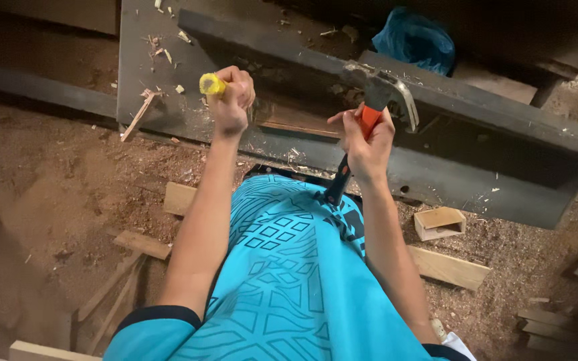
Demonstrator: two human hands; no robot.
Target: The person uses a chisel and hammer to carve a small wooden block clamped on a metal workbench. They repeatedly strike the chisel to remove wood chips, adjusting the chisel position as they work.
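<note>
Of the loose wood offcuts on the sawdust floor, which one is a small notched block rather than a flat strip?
The small notched block below the dark beam, right of the right forearm; the others are flat strips.

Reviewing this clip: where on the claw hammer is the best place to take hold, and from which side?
On the hammer, grip the black lower handle, from the person's own side. The right hand is choked up on the orange part just under the steel head; the black end juts free toward the blue shirt, probably giving more leverage.
</note>
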